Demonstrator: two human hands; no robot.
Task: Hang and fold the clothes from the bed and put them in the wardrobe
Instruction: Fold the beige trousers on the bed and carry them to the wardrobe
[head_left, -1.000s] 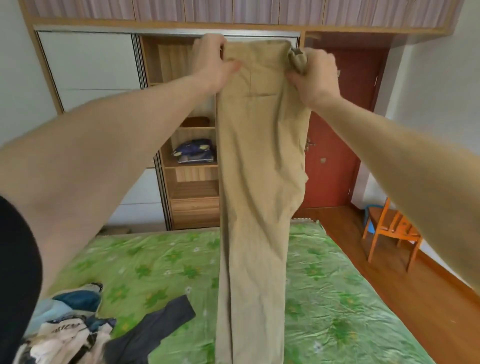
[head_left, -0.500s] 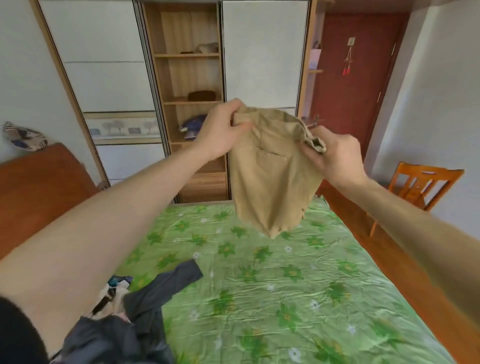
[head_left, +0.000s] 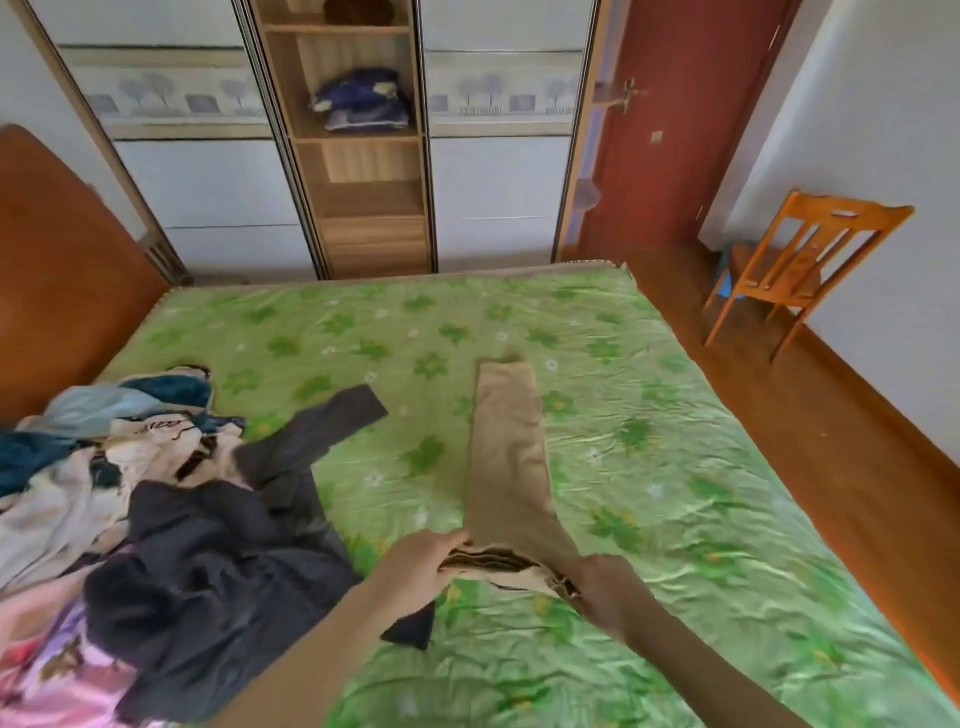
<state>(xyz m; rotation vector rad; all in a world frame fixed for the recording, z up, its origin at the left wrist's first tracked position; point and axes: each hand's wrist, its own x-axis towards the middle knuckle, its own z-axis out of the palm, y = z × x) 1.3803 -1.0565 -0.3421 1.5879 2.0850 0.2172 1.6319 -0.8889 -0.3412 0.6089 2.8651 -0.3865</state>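
Note:
Tan trousers (head_left: 509, 457) lie stretched out lengthwise on the green flowered bed (head_left: 675, 467), legs pointing toward the wardrobe. My left hand (head_left: 421, 564) grips the left end of the waistband and my right hand (head_left: 605, 590) grips the right end, both low over the sheet. A dark grey garment (head_left: 234, 545) sprawls just left of my left arm. Behind it is a heap of mixed clothes (head_left: 78, 467) in cream, blue and pink. The wardrobe (head_left: 358, 156) stands beyond the bed with its middle section open, folded blue clothes (head_left: 361, 106) on one shelf.
A brown wooden headboard (head_left: 57, 270) rises at the left. A red door (head_left: 675, 114) is right of the wardrobe. An orange wooden chair (head_left: 795, 265) stands by the right wall on the wooden floor (head_left: 831, 441).
The trousers were held up high in front of the wardrobe, then lowered; now they lie flat on the bed. Both hands came down with the waistband and the view tilted down.

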